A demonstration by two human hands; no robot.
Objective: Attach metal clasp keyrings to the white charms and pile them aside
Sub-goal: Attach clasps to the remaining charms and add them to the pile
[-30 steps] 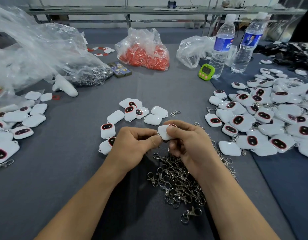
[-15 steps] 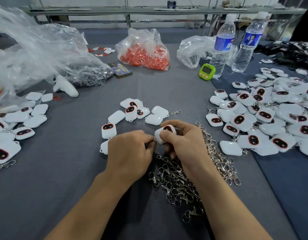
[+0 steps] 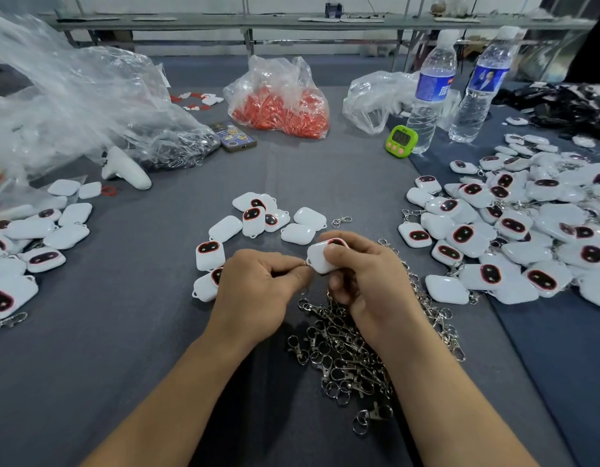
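In the head view, mid-frame, the right hand (image 3: pixel 366 278) grips a white rounded plastic charm (image 3: pixel 320 259). The left hand (image 3: pixel 258 284) pinches a small metal ring (image 3: pixel 305 263), barely visible, at its corner. A slip may drop the ring into the heap of silver metal clasp keyrings (image 3: pixel 342 352) below.

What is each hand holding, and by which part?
The right hand grips a white charm around its body. The left hand pinches a small metal part at the charm's corner.
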